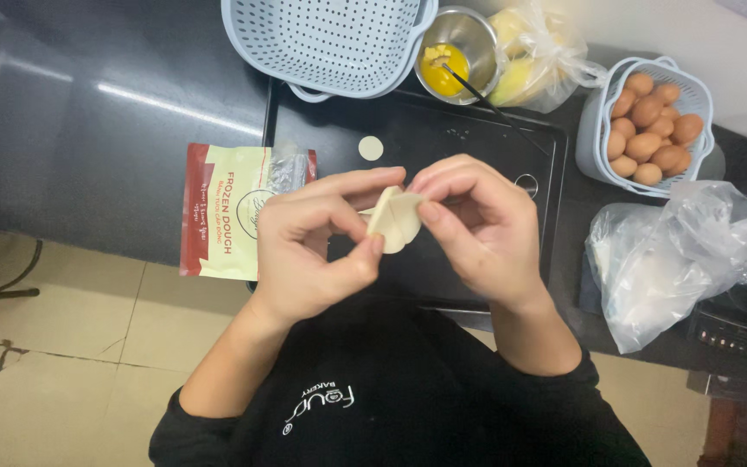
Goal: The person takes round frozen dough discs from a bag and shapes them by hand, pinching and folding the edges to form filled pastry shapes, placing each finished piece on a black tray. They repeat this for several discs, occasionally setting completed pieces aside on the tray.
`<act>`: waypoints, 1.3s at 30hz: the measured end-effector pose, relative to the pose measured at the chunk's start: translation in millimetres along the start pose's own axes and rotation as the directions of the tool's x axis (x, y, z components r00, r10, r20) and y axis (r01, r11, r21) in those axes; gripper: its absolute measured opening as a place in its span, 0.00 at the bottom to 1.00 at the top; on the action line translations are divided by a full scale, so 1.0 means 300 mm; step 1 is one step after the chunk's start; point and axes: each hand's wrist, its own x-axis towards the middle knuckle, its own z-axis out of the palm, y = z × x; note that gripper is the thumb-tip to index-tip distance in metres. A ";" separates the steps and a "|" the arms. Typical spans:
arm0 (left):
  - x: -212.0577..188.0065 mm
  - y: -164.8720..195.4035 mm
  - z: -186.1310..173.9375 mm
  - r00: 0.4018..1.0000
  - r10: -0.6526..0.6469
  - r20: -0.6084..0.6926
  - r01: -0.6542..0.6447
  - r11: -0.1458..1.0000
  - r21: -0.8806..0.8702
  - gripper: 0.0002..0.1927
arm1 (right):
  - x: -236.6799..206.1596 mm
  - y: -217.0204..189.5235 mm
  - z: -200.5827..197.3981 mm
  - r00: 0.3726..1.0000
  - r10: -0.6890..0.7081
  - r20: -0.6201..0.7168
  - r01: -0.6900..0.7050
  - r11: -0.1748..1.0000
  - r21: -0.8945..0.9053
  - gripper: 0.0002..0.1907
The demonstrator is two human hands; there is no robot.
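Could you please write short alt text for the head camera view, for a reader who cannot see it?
Two bare hands, the left hand and right hand, pinch a folded pale round dough wrapper above a black rectangular tray. Behind it stand a small metal bowl of yellow beaten egg and a pale blue plastic basket of brown eggs.

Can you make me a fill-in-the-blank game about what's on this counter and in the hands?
1. Both hands, the left hand and the right hand, pinch a folded piece of pale ____ between them.
2. The small basket at the right is full of brown ____.
3. The metal bowl holds something ____ in colour.
4. One small round dough disc lies on the ____ tray.

Missing words: dough; eggs; yellow; black
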 end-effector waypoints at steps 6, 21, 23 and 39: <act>-0.009 -0.053 -0.047 0.983 -0.116 -0.145 0.032 0.876 -0.482 0.10 | 0.026 0.052 -0.029 0.978 0.133 -0.158 -0.117 0.987 0.106 0.04; 0.049 0.031 0.030 0.999 -0.010 -0.042 0.019 0.972 0.233 0.06 | 0.068 -0.065 -0.023 0.975 -0.175 0.137 0.209 0.932 -0.296 0.11; 0.046 0.041 0.030 0.999 -0.016 -0.027 0.022 0.972 0.235 0.06 | 0.068 -0.068 -0.027 0.975 -0.175 0.137 0.209 0.932 -0.297 0.10; 0.061 0.063 0.029 0.995 0.096 0.037 -0.103 0.882 0.460 0.06 | 0.079 -0.082 -0.037 0.975 -0.160 0.152 0.204 0.916 -0.345 0.08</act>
